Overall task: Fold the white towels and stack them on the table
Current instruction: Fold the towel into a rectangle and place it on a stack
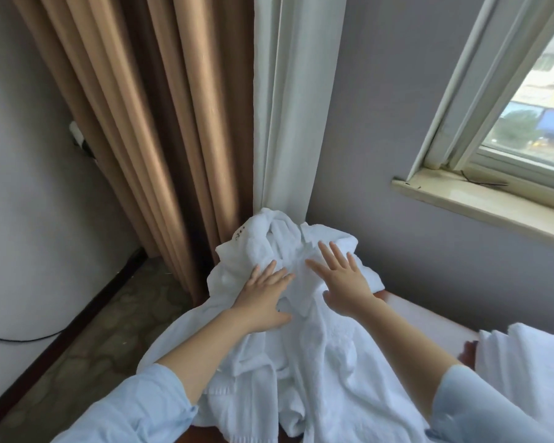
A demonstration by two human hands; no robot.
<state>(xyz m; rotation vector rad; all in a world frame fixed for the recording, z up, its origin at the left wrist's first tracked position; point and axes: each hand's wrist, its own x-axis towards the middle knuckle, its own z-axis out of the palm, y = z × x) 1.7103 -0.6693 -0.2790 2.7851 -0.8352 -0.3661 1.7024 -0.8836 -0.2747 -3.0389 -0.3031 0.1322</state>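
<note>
Wore pale blue sleeves (pixel 135 407) nearest the camera, both arms stretched toward the far corner. Pressed left hand (pixel 263 298) and right hand (pixel 343 282) flat, palms down, fingers straight and spread, both hands gripping nothing, on the far part of a rumpled heap of white towels (pixel 317 362). Found that heap spread over the left of the tabletop (pixel 429 318), its far end against a brown curtain (pixel 141 123) and a white curtain (pixel 288 107). Saw another white towel (pixel 525 362) at near right.
</note>
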